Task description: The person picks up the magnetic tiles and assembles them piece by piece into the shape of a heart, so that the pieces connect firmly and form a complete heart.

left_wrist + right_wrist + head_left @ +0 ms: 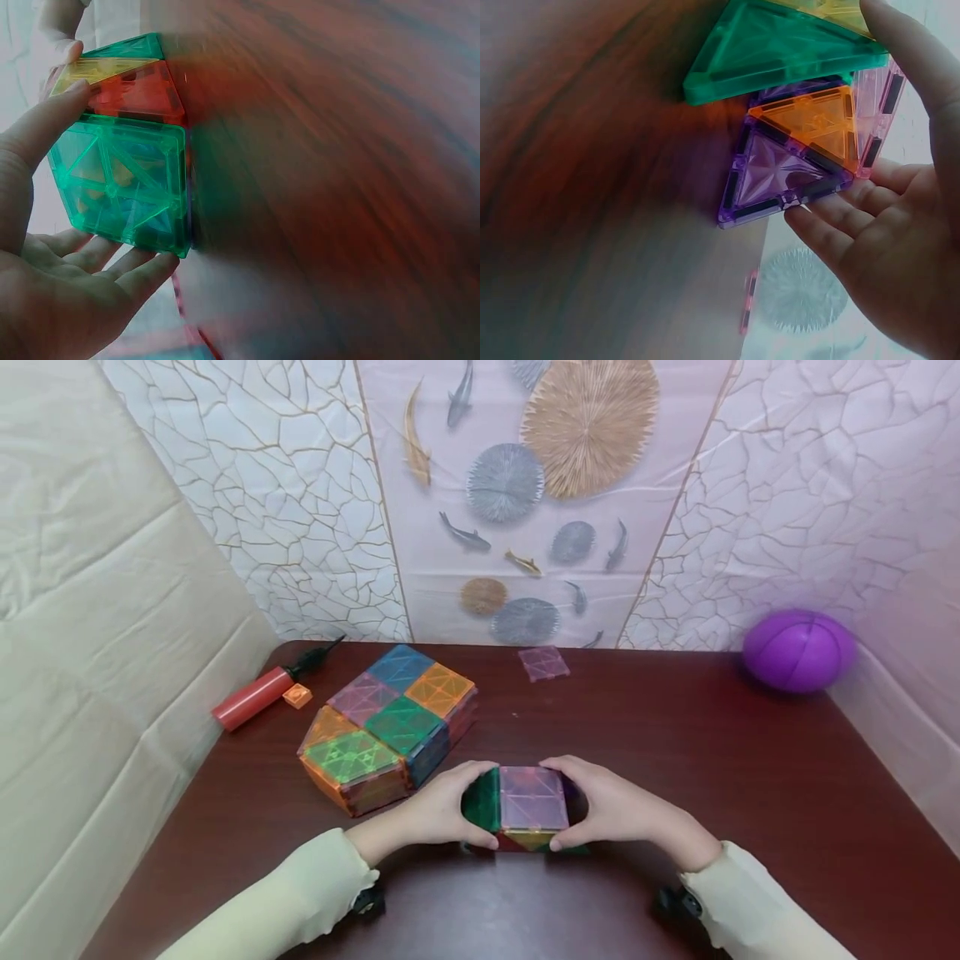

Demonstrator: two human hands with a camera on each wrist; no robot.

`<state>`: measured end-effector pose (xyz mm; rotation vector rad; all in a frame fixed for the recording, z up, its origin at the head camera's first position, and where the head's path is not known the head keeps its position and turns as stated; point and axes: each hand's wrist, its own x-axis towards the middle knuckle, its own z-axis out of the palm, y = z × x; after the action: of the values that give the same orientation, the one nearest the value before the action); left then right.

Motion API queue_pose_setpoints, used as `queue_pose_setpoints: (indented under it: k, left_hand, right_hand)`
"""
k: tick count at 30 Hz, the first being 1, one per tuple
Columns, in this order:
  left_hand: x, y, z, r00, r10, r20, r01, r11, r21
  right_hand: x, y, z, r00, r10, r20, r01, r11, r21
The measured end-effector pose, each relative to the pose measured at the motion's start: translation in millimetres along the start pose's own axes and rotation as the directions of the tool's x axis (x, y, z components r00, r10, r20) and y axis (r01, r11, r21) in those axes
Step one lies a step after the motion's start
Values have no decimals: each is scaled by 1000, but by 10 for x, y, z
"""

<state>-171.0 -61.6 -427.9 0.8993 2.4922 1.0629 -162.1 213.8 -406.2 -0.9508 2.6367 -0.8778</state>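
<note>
A small box of translucent magnetic tiles stands on the table in front of me, with a pink square tile (533, 797) on top. My left hand (438, 806) holds its left side, thumb at the near corner and fingers at the far one. On that side is a green square tile (120, 187), beside a red tile (135, 96) on the near face. The right hand (622, 810) grips the opposite side the same way. There the right wrist view shows a purple triangle tile (769, 176), an orange triangle tile (817, 124) and a green triangle tile (780, 49) jutting out.
A larger multicoloured magnetic tile structure (405, 724) stands left of the box. Beyond it lie a red hand pump (255, 697) with a black end and a small orange block (297, 696). A loose pink tile (543, 663) and a purple ball (798, 652) are near the back wall.
</note>
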Motion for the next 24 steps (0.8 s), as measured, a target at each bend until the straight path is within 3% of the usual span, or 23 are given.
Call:
queue_pose_setpoints:
  k: [7,10,14,18,21,24]
  left_hand:
    - [-80,-69,-58,1000,-22,-21,21,999,-44]
    - [-111,-70,-69,999,-36,-9,36,998,-56]
    - [-160,-78,-97,998,-56,1,56,996,-70]
    - [-190,-104,-109,999,-55,0,54,996,-74]
    - [-194,-125,-107,998,-56,2,56,995,-83]
    - [-191,-139,-108,998,-58,7,58,994,-90]
  right_hand:
    - [156,19,-38,997,-58,49,57,998,38]
    - [223,118,-172,999,-46,11,45,997,68]
    - [456,361,-426,986,68,-154,-58,996,64]
    - [766,652,-574,930,200,-309,-179,979,94]
    - [955,836,-589,905,254,-342,-233,967,101]
    - [1083,978,-560,908,280,-312,-272,960,71]
